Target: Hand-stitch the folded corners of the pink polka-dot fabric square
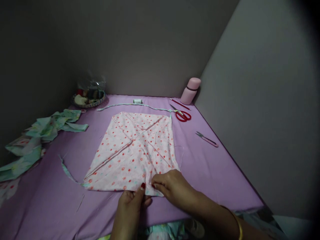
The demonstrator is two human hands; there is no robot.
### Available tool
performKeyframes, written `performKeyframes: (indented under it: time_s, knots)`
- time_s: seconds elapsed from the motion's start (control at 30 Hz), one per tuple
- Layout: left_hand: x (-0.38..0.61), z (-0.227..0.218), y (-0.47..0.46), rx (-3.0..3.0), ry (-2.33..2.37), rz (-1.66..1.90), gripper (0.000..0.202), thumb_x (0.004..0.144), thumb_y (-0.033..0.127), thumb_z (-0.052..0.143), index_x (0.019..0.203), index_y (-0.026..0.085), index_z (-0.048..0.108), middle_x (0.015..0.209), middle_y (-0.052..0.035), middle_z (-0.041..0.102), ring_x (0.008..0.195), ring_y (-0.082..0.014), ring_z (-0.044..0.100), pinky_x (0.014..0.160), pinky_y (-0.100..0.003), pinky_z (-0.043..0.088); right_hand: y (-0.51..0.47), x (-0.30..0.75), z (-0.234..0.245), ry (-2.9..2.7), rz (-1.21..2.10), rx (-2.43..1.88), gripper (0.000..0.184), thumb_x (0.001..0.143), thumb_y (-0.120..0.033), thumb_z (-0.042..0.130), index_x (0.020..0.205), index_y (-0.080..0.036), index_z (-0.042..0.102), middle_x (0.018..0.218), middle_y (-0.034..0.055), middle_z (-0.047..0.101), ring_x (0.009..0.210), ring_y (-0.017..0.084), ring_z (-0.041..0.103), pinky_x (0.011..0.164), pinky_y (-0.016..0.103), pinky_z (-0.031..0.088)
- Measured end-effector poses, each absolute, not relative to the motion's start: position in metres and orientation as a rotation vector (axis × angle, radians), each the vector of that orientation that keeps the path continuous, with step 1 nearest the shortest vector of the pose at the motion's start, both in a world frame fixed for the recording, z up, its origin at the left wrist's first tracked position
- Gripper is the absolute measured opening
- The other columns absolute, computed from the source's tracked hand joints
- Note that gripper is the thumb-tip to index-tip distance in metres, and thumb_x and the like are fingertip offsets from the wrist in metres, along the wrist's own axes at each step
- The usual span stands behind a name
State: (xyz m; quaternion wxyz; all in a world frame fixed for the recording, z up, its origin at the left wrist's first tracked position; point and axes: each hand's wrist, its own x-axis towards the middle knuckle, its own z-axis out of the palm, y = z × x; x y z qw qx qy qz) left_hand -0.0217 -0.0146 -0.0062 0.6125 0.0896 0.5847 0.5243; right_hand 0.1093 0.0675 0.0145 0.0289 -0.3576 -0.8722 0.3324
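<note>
A pink cloth with small red flowers (130,153) lies folded into a square on the purple-covered table (212,166), its flaps meeting in a cross. My left hand (131,203) pinches the cloth's near edge with thumb and fingers. My right hand (170,185), fingers closed, pinches the same edge just to the right. Both hands meet at the middle of the near edge.
Red scissors (183,115), a red pencil (180,104), a pink bottle (190,90) and pink thread snips (207,139) lie at the right. A thread spool (137,101) and a long fabric strip (130,105) sit behind. A basket of supplies (88,96) and pale green fabric scraps (37,133) are at the left.
</note>
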Motion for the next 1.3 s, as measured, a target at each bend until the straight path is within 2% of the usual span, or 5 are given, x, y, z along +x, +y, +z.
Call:
performKeyframes:
  time_s: [0.3, 0.77, 0.9, 1.17, 1.3]
  knots:
    - [-0.021, 0.003, -0.011, 0.147, 1.449, 1.185, 0.042, 0.046, 0.040, 0.077, 0.044, 0.018, 0.041, 0.040, 0.0082, 0.035, 0.041, -0.0048, 0.032, 0.042, -0.017, 0.032, 0.060, 0.101, 0.020, -2.801, 0.819, -1.232, 0.021, 0.087, -0.023, 0.044, 0.076, -0.019, 0.061, 0.068, 0.0032, 0.066, 0.057, 0.010, 0.053, 0.051, 0.020, 0.020]
    - [-0.020, 0.007, -0.012, 0.245, 1.390, 1.208, 0.031, 0.053, 0.035, 0.076, 0.049, 0.014, 0.053, 0.046, 0.0057, 0.043, 0.047, -0.0071, 0.038, 0.050, -0.018, 0.039, 0.050, 0.094, 0.017, -2.966, 0.539, -1.112, 0.016, 0.083, -0.017, 0.046, 0.084, -0.016, 0.062, 0.071, 0.0057, 0.067, 0.059, 0.014, 0.056, 0.049, 0.025, 0.018]
    - [-0.021, 0.002, -0.013, 0.151, 1.360, 1.251, 0.030, 0.055, 0.037, 0.076, 0.059, 0.014, 0.057, 0.052, 0.0048, 0.049, 0.050, -0.0072, 0.042, 0.051, -0.017, 0.040, 0.049, 0.099, 0.009, -2.769, 0.712, -1.195, 0.023, 0.086, -0.021, 0.043, 0.075, -0.017, 0.062, 0.065, 0.0033, 0.065, 0.056, 0.011, 0.055, 0.050, 0.021, 0.024]
    - [-0.019, 0.005, -0.012, 0.059, 1.270, 1.270, 0.039, 0.051, 0.035, 0.079, 0.048, 0.015, 0.045, 0.046, 0.0085, 0.038, 0.042, -0.0027, 0.032, 0.043, -0.013, 0.030, 0.052, 0.109, 0.001, -2.277, 1.253, -1.124, 0.021, 0.086, -0.021, 0.045, 0.083, -0.018, 0.065, 0.070, -0.0012, 0.063, 0.062, 0.008, 0.053, 0.059, 0.017, 0.035]
    - [-0.021, 0.001, -0.013, 0.013, 1.235, 1.262, 0.037, 0.053, 0.035, 0.078, 0.049, 0.014, 0.047, 0.046, 0.0084, 0.037, 0.043, -0.0033, 0.034, 0.046, -0.014, 0.035, 0.054, 0.109, 0.003, -2.191, 1.382, -1.113, 0.019, 0.084, -0.020, 0.047, 0.080, -0.016, 0.066, 0.068, -0.0015, 0.061, 0.062, 0.008, 0.051, 0.058, 0.017, 0.035]
